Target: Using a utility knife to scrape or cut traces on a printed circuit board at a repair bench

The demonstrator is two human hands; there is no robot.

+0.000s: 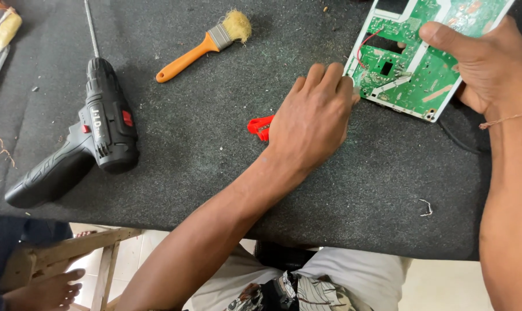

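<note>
Half the red tool (259, 126) hides under left hand (313, 118).

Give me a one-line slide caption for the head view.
Right hand tilts a green circuit board while the left hand works its corner with a red-handled tool; cordless drill beside.

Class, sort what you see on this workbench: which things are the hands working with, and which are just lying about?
In use:
- green circuit board, gripped by the right hand
- red-handled tool, in the left hand, its tip at the board's corner

Lying about:
- black cordless drill
- orange-handled brush
- wire scrap on the dark mat
</note>
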